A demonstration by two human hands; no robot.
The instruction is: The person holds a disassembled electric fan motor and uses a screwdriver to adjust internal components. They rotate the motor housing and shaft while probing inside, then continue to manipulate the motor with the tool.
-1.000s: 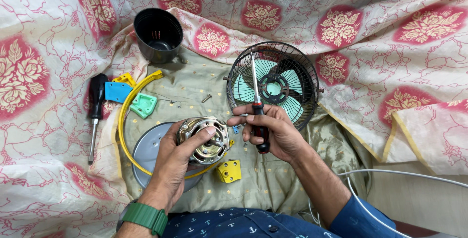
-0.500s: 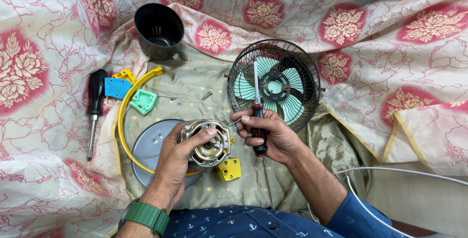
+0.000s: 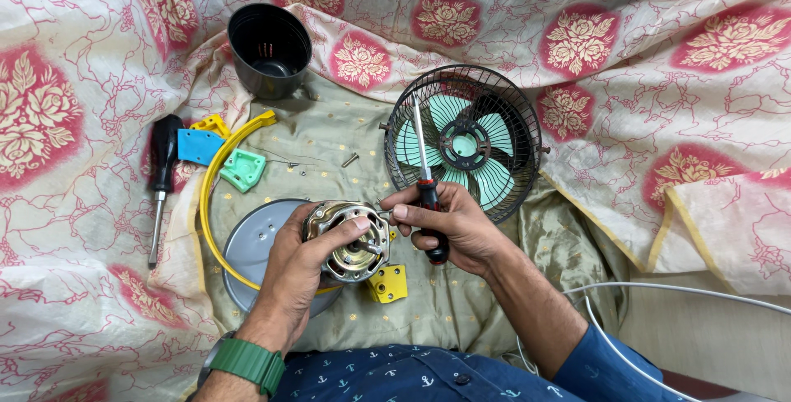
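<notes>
- Head view: the left hand point(image 3: 301, 266) wraps around a small electric motor point(image 3: 348, 240), fingers closed on its metal casing and thumb laid across the top, with the shaft end facing up.
- The motor sits near the middle of the picture, just above a grey round plate point(image 3: 247, 245) and a yellow curved band point(image 3: 216, 179) that arcs from about 11 o'clock of the plate round its left side.
- The right hand point(image 3: 453, 229) is closed on a screwdriver point(image 3: 427, 188) with a red and black handle; the blade points up toward 12 o'clock, across the fan cage.
- Its thumb and forefinger reach toward the motor's 3 o'clock side; whether they touch it cannot be told.
- A fan in a black wire cage point(image 3: 464, 140), with pale green blades, lies at 1 o'clock from the motor.
- A yellow block point(image 3: 388, 283) rests at 5 o'clock of the motor, just beside it.
- At 10 o'clock lie a green plastic piece point(image 3: 244, 170), a blue plastic piece point(image 3: 199, 147) and a second screwdriver point(image 3: 162, 179) with a black handle.
- A black cup-shaped housing point(image 3: 269, 48) stands at 11 o'clock, well apart.
- A green watch point(image 3: 245, 362) is on the left wrist.
- Everything lies on a flowered cloth point(image 3: 659, 81).
</notes>
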